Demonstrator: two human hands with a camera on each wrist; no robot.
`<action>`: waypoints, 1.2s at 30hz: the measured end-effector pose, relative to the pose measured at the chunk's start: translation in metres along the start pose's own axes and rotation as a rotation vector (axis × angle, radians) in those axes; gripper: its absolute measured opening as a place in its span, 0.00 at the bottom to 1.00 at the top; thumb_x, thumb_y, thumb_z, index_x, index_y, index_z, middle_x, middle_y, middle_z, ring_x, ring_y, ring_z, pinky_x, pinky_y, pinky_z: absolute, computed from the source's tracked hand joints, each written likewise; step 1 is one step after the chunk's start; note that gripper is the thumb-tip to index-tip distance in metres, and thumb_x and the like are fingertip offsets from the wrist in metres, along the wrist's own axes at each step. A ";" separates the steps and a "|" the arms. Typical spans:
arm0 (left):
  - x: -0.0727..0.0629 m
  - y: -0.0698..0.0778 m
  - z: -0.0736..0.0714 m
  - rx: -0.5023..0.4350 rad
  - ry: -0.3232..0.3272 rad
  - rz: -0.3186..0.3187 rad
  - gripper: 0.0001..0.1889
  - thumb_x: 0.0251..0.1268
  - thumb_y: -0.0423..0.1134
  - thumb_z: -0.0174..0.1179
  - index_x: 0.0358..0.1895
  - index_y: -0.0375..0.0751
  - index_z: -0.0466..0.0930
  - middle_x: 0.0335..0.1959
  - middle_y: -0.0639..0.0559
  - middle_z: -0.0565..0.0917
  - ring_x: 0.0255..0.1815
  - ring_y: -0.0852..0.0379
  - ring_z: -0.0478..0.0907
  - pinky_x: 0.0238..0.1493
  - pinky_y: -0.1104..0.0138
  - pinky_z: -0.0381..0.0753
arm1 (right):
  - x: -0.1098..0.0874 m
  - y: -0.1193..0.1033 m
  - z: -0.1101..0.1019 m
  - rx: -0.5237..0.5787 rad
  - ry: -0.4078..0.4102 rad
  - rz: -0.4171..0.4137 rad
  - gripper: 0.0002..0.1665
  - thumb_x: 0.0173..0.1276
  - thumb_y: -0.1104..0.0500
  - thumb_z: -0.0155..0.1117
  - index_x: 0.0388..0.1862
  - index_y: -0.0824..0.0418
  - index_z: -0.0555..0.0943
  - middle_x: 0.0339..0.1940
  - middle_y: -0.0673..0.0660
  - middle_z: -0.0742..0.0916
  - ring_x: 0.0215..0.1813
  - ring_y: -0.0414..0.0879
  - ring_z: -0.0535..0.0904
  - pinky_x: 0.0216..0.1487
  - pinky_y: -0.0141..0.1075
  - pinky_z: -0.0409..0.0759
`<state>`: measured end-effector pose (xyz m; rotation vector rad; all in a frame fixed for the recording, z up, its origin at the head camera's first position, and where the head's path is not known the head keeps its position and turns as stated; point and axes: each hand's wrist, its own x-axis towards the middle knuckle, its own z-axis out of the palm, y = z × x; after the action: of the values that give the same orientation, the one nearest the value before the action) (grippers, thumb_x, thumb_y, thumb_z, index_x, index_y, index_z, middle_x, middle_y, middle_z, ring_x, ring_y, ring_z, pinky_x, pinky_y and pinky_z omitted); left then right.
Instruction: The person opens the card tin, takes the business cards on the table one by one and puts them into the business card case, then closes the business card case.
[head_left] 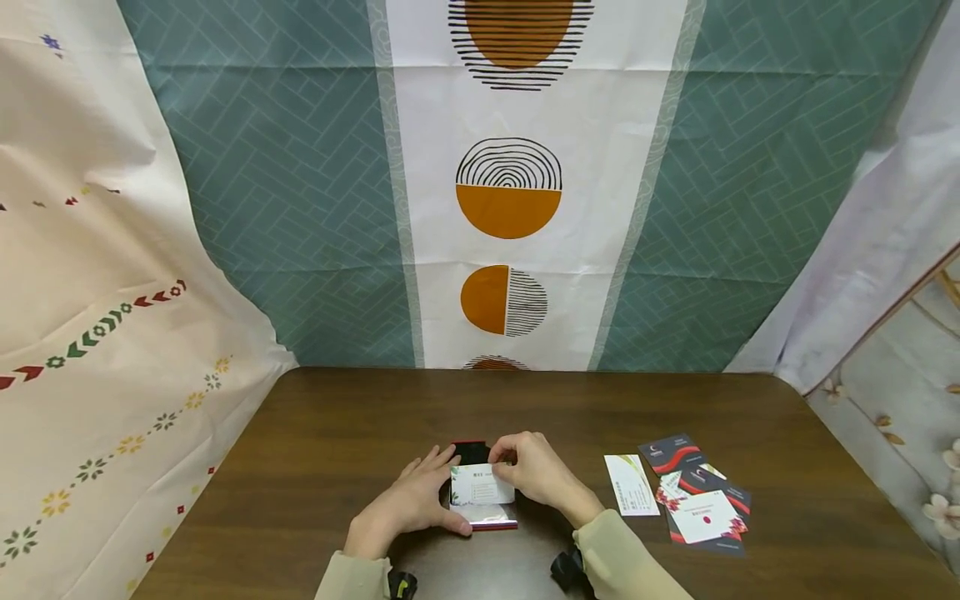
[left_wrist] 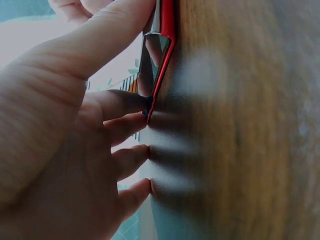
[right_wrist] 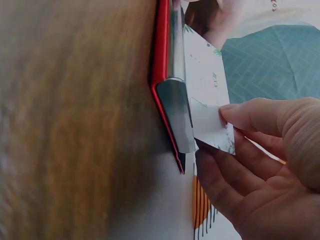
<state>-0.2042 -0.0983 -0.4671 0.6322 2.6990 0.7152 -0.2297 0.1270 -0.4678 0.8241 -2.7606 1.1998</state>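
Observation:
A red-edged business card case [head_left: 491, 515] with a silver inside lies unfolded on the table, its black flap [head_left: 469, 452] at the far side. My left hand [head_left: 422, 498] rests along its left side, fingers spread and fairly straight. In the left wrist view the thumb touches the case's near end, and several fingertips reach the tabletop. Over the case, my right hand [head_left: 542, 473] pinches a white business card [head_left: 474, 485] with green leaf print. The right wrist view shows the thumb on the face of the card [right_wrist: 207, 75], which tilts above the silver part.
To the right, a white and green card [head_left: 632, 485] lies alone beside an overlapping pile of dark and white cards [head_left: 705, 517]. The brown wooden table [head_left: 330, 433] meets a patterned cloth backdrop [head_left: 300, 208] at its far edge.

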 end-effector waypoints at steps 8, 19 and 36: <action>-0.002 -0.001 -0.001 -0.001 -0.013 -0.002 0.56 0.42 0.62 0.75 0.73 0.33 0.62 0.76 0.40 0.57 0.77 0.39 0.47 0.71 0.41 0.47 | -0.001 -0.001 0.002 -0.018 -0.012 -0.055 0.08 0.57 0.69 0.68 0.26 0.55 0.84 0.25 0.44 0.81 0.27 0.34 0.74 0.29 0.30 0.75; -0.003 0.001 -0.002 -0.024 -0.030 -0.002 0.56 0.44 0.62 0.74 0.74 0.34 0.60 0.77 0.40 0.55 0.77 0.39 0.45 0.72 0.42 0.45 | -0.003 0.000 0.004 -0.062 -0.111 -0.055 0.10 0.57 0.68 0.69 0.23 0.53 0.83 0.19 0.40 0.77 0.24 0.33 0.71 0.27 0.29 0.73; -0.003 -0.001 0.000 -0.022 -0.019 -0.002 0.56 0.44 0.62 0.74 0.74 0.34 0.60 0.77 0.40 0.55 0.77 0.39 0.45 0.72 0.42 0.46 | -0.005 -0.001 0.007 -0.133 -0.162 -0.083 0.11 0.55 0.69 0.68 0.22 0.53 0.81 0.22 0.42 0.76 0.27 0.35 0.70 0.30 0.30 0.71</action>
<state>-0.2020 -0.1005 -0.4671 0.6278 2.6708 0.7336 -0.2236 0.1242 -0.4734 1.0540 -2.8600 0.9649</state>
